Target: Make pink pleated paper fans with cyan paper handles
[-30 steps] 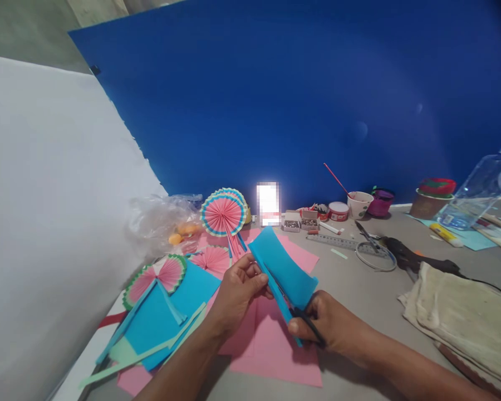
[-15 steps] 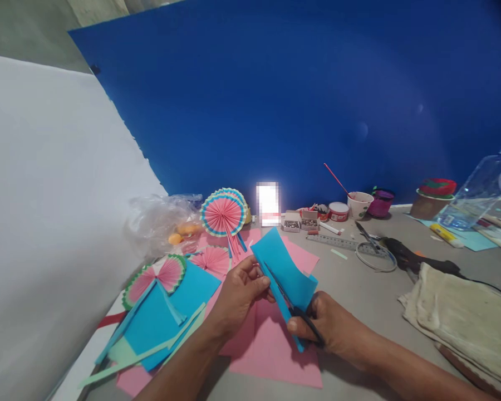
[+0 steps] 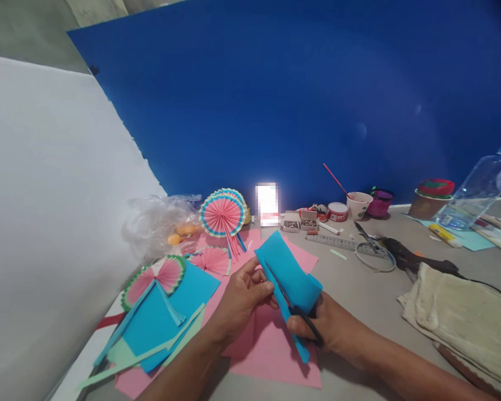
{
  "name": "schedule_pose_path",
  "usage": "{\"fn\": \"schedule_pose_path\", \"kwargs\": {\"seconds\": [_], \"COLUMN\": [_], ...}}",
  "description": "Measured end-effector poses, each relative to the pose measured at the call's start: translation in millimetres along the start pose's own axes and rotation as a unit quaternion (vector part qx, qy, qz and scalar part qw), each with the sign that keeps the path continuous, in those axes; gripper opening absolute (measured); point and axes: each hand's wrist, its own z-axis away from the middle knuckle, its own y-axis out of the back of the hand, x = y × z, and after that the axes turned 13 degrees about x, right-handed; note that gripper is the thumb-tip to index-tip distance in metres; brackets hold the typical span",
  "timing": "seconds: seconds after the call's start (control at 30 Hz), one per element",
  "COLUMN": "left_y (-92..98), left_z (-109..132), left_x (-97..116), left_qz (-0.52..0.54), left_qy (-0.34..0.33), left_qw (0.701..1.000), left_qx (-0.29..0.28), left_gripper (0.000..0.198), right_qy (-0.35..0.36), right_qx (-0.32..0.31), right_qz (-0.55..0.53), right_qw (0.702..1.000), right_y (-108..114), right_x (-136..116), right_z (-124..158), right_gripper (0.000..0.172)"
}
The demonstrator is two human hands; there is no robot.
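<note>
My left hand [image 3: 250, 289] pinches the left edge of a blue sheet of paper [image 3: 283, 262] between thumb and fingers. In my right hand [image 3: 317, 323] is a pair of black-handled scissors [image 3: 303, 317], the thumb through one loop. Their blades lie along the sheet, cutting a narrow strip [image 3: 299, 342] off its left side. The wider part of the sheet curls up beside the right hand. Beneath both hands lie sheets of pink paper [image 3: 275, 362]. Part of the blades is hidden by the blue paper.
At left lie a pink-and-green folded paper fan [image 3: 171, 274], a blue sheet [image 3: 150, 328] and pale green strips [image 3: 129, 361]. A round pleated fan [image 3: 223, 214] stands behind. To the right are a ruler [image 3: 338, 243], a glue gun [image 3: 420, 259], a folded cloth [image 3: 463, 317] and a bottle [image 3: 467, 195].
The cut strip's lower end hangs further down and the wider part curls more by the right hand. The paper and my left hand have shifted slightly right.
</note>
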Motion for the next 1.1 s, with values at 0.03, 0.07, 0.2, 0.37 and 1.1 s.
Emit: {"fn": "schedule_pose_path", "kwargs": {"seconds": [0.03,0.07,0.2,0.37,1.1], "left_y": [0.1,0.3,1.2,2.0,6.0], "left_z": [0,0,0,-1,-6], "left_x": [0,0,-1,0,4], "left_qz": [-0.001,-0.003,-0.001,-0.008,0.029], "left_qy": [-0.001,0.0,0.003,0.0,-0.029], "left_qw": [1.0,1.0,1.0,1.0,0.995], "left_qx": [-0.002,-0.002,-0.003,-0.005,0.095], "left_gripper": [0.053,0.053,0.054,0.048,0.054], "right_qy": [-0.001,-0.001,0.002,-0.036,-0.069], "right_qx": [0.001,0.001,0.003,0.017,0.036], "right_qz": [-0.003,-0.005,-0.035,-0.062,-0.082], "right_qw": [1.0,1.0,0.999,0.997,0.994], "right_y": [0,0,-3,-6,-6], "right_x": [0,0,-1,4,11], "right_z": [0,0,1,2,7], "right_gripper": [0.056,0.055,0.053,0.055,0.057]}}
